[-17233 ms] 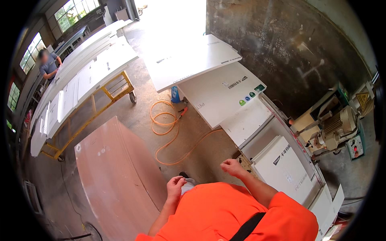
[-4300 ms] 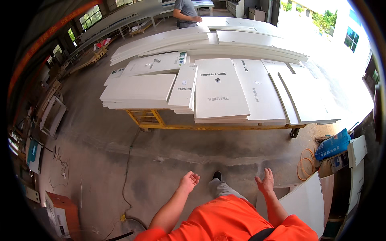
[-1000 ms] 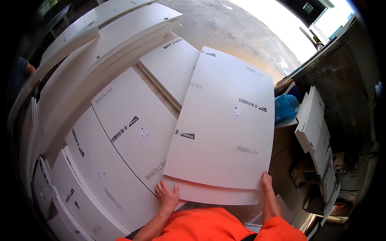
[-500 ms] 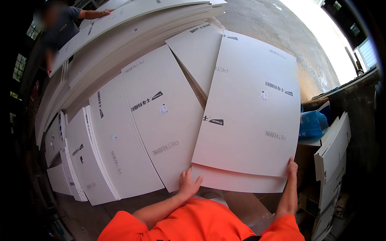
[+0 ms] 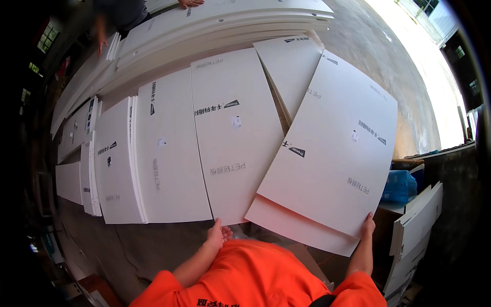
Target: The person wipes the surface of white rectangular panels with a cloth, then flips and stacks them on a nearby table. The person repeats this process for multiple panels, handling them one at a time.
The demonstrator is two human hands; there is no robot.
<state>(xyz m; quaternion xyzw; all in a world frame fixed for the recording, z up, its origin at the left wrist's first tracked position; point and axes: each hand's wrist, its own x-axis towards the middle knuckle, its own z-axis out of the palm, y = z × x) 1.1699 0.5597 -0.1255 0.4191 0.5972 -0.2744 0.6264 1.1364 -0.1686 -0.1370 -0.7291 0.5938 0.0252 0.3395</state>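
A large white panel lies skewed on top of another white sheet, over the right end of a row of flat white boards. My right hand grips this panel at its near right corner. My left hand is off the panel, fingers apart, just below the near edge of the middle board, holding nothing. Both forearms come out of orange sleeves at the bottom of the view.
More white boards lie side by side to the left, and long stacked panels run behind them. Another person stands at the far side. A blue bag and stacked boards sit at the right, on a concrete floor.
My left hand has come off the big panel's near edge and moved left. The panel now lies flatter and further right, with only my right hand on it.
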